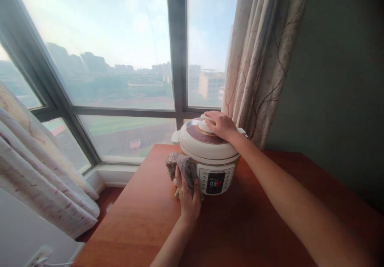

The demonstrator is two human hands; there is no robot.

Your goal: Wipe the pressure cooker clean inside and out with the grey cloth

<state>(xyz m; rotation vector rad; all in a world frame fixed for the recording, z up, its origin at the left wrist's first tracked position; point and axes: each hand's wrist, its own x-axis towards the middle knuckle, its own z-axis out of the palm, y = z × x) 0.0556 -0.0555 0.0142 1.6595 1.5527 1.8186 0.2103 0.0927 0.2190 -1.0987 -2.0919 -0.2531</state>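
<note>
An electric pressure cooker [210,153] with a white lid, a dark top panel and a front control panel [217,180] stands upright on the wooden table [144,219]. My left hand [189,197] is closed on a grey-brown cloth [183,167] and presses it against the cooker's left front side, beside the control panel. On top, my right hand [220,125] grips the white lid handle [207,119], its fingers wrapped over it. The cloth hides part of the cooker's lower left side.
Large windows [120,79] with dark frames rise behind the table. A patterned curtain [264,59] hangs behind the cooker to the right, and another curtain [39,175] hangs at the left. A dark wall [330,79] borders the table's right side.
</note>
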